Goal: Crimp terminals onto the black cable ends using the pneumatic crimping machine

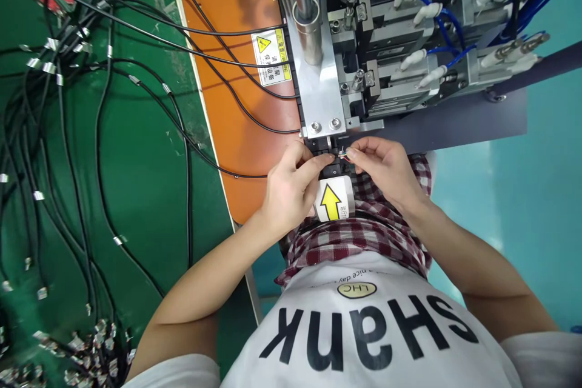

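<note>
My left hand (291, 191) is closed, with thumb and index finger pinched together at the front of a machine's dark fixture (335, 171). A black cable (248, 176) runs in from the left and disappears under this hand; its end is hidden by my fingers. From the right, my right hand (388, 170) pinches the thin coloured wires (343, 154) fanning out at the cable's end. The fingertips of both hands are a small gap apart. Just below them, a white label with a yellow arrow (331, 201) sits on the machine's front.
Several more black cables (236, 65) lead into the metal block (318, 97) across an orange plate (236, 151). Bundled cables with metal connectors (97, 345) cover the green mat (145, 157) at left. Pneumatic cylinders with blue hoses (441, 27) stand at upper right.
</note>
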`<control>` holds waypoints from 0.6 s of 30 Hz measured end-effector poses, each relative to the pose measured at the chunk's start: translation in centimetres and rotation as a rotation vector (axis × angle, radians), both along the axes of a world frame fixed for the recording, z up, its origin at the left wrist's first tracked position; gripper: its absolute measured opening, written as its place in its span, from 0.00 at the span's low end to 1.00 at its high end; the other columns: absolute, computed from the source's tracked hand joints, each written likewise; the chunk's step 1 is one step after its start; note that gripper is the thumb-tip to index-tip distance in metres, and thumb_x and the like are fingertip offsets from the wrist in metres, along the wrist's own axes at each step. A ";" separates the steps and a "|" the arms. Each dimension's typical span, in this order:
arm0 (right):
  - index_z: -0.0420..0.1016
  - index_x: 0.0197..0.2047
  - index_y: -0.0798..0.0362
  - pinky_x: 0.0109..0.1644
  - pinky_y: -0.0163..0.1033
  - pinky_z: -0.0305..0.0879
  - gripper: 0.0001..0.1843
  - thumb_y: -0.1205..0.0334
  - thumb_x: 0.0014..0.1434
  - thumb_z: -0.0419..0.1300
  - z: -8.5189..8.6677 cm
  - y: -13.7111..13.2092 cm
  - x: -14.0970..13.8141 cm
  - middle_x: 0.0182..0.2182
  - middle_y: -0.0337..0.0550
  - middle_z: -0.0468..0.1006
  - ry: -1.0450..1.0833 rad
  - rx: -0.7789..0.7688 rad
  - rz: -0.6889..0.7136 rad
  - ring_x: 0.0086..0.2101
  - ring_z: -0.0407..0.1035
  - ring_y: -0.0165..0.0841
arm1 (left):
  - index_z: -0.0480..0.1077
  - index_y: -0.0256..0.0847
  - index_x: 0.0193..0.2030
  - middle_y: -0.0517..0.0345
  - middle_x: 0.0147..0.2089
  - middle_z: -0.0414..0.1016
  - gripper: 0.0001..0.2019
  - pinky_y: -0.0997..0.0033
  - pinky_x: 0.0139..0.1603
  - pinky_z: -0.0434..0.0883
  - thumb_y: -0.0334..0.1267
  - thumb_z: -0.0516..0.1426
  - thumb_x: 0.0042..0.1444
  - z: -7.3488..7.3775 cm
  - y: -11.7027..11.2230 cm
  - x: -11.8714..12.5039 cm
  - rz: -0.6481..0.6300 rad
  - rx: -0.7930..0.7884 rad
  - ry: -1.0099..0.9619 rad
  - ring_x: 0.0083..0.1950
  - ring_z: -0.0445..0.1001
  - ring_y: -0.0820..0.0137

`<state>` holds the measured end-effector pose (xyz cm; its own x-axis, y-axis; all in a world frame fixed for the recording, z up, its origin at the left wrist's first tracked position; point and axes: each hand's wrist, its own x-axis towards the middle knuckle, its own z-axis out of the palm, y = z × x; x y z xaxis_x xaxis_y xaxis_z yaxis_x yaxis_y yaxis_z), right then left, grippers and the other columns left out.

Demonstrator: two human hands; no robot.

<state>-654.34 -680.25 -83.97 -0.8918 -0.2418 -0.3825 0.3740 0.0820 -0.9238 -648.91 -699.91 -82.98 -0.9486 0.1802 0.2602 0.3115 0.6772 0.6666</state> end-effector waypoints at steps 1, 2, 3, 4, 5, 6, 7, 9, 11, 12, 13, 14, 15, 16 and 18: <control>0.78 0.31 0.53 0.31 0.34 0.68 0.12 0.53 0.55 0.70 -0.1 0.0 0.0 0.26 0.39 0.77 0.001 -0.002 0.001 0.26 0.67 0.28 | 0.76 0.45 0.53 0.55 0.38 0.64 0.14 0.71 0.35 0.68 0.33 0.50 0.68 0.0 0.0 0.0 -0.001 0.000 -0.003 0.37 0.67 0.70; 0.78 0.31 0.53 0.31 0.34 0.68 0.12 0.53 0.56 0.69 -0.1 0.0 0.0 0.26 0.39 0.77 0.002 -0.003 0.002 0.26 0.68 0.28 | 0.75 0.45 0.53 0.55 0.38 0.63 0.14 0.71 0.35 0.68 0.33 0.50 0.68 0.0 0.0 0.0 -0.003 -0.002 -0.005 0.38 0.67 0.70; 0.78 0.31 0.53 0.31 0.34 0.67 0.12 0.53 0.56 0.69 -0.2 0.1 0.0 0.26 0.39 0.77 0.004 -0.003 0.004 0.26 0.68 0.28 | 0.75 0.45 0.53 0.55 0.38 0.63 0.15 0.71 0.35 0.68 0.32 0.50 0.68 0.0 0.0 0.0 -0.005 -0.005 -0.005 0.38 0.68 0.70; 0.78 0.31 0.53 0.31 0.34 0.67 0.12 0.53 0.56 0.69 -0.2 0.1 0.0 0.27 0.39 0.77 0.007 -0.001 0.004 0.27 0.67 0.28 | 0.75 0.45 0.54 0.55 0.38 0.63 0.15 0.71 0.36 0.68 0.32 0.50 0.68 -0.1 0.0 0.0 -0.008 -0.007 -0.004 0.38 0.68 0.69; 0.78 0.31 0.53 0.31 0.35 0.67 0.12 0.53 0.57 0.69 -0.2 0.1 0.1 0.27 0.39 0.77 0.012 0.001 0.005 0.27 0.67 0.28 | 0.75 0.45 0.54 0.55 0.38 0.63 0.15 0.71 0.36 0.68 0.32 0.50 0.68 -0.1 0.0 0.0 -0.009 -0.008 -0.001 0.39 0.68 0.69; 0.78 0.32 0.53 0.31 0.35 0.67 0.12 0.53 0.57 0.69 -0.3 0.1 0.1 0.27 0.38 0.76 0.017 0.004 0.006 0.26 0.67 0.28 | 0.75 0.45 0.54 0.55 0.39 0.64 0.15 0.71 0.36 0.69 0.32 0.50 0.68 -0.1 0.0 0.0 -0.010 -0.008 0.000 0.39 0.68 0.69; 0.78 0.32 0.53 0.31 0.35 0.67 0.12 0.53 0.57 0.68 -0.3 0.1 0.1 0.26 0.38 0.76 0.021 0.006 0.008 0.26 0.67 0.28 | 0.74 0.45 0.54 0.55 0.39 0.64 0.15 0.71 0.37 0.69 0.32 0.50 0.68 -0.1 0.0 0.0 -0.010 -0.008 -0.001 0.39 0.68 0.69; 0.76 0.32 0.53 0.31 0.35 0.67 0.12 0.53 0.58 0.68 -0.3 0.1 0.1 0.25 0.37 0.75 0.029 0.010 0.013 0.26 0.67 0.28 | 0.74 0.45 0.55 0.54 0.39 0.64 0.15 0.71 0.37 0.69 0.33 0.50 0.68 -0.1 0.0 0.0 -0.011 -0.008 -0.008 0.40 0.69 0.68; 0.75 0.32 0.52 0.31 0.35 0.67 0.12 0.53 0.58 0.67 -0.2 0.1 0.2 0.25 0.36 0.74 0.040 0.015 0.026 0.26 0.67 0.28 | 0.74 0.45 0.55 0.54 0.39 0.64 0.16 0.70 0.37 0.69 0.33 0.49 0.68 -0.1 0.0 0.0 -0.017 -0.010 -0.022 0.40 0.69 0.68; 0.75 0.32 0.52 0.31 0.36 0.68 0.12 0.53 0.59 0.67 -0.2 0.1 0.2 0.24 0.36 0.73 0.047 0.019 0.034 0.25 0.67 0.28 | 0.75 0.45 0.55 0.54 0.39 0.64 0.16 0.70 0.37 0.69 0.34 0.49 0.68 -0.1 0.0 0.0 -0.022 -0.013 -0.029 0.39 0.68 0.68; 0.74 0.32 0.52 0.32 0.36 0.67 0.12 0.53 0.59 0.66 -0.2 0.1 0.2 0.24 0.36 0.73 0.054 0.025 0.041 0.25 0.67 0.28 | 0.75 0.44 0.55 0.54 0.39 0.64 0.16 0.70 0.37 0.69 0.33 0.49 0.68 -0.1 0.0 0.0 -0.027 -0.017 -0.033 0.39 0.68 0.68; 0.74 0.32 0.52 0.32 0.36 0.67 0.12 0.53 0.60 0.66 -0.2 0.1 0.2 0.24 0.36 0.72 0.061 0.031 0.048 0.25 0.67 0.28 | 0.75 0.44 0.55 0.54 0.39 0.63 0.16 0.70 0.37 0.68 0.33 0.48 0.68 -0.1 0.0 0.0 -0.032 -0.023 -0.036 0.39 0.68 0.68; 0.74 0.33 0.52 0.31 0.36 0.67 0.13 0.52 0.61 0.65 -0.2 0.1 0.2 0.24 0.36 0.72 0.068 0.039 0.055 0.25 0.67 0.28 | 0.75 0.44 0.55 0.54 0.39 0.63 0.16 0.71 0.37 0.68 0.33 0.48 0.68 -0.1 0.0 0.0 -0.034 -0.033 -0.034 0.39 0.68 0.68; 0.73 0.33 0.52 0.31 0.36 0.67 0.13 0.52 0.61 0.65 -0.2 0.1 0.3 0.24 0.36 0.72 0.076 0.047 0.061 0.25 0.67 0.28 | 0.74 0.44 0.55 0.54 0.39 0.62 0.17 0.71 0.38 0.68 0.33 0.48 0.69 -0.1 0.0 0.0 -0.035 -0.048 -0.031 0.39 0.68 0.68; 0.72 0.34 0.52 0.31 0.36 0.67 0.13 0.51 0.62 0.64 -0.3 0.1 0.3 0.25 0.36 0.72 0.093 0.061 0.070 0.24 0.68 0.28 | 0.74 0.44 0.55 0.55 0.39 0.62 0.17 0.71 0.38 0.68 0.33 0.46 0.69 0.0 0.0 -0.1 -0.034 -0.090 -0.023 0.41 0.68 0.68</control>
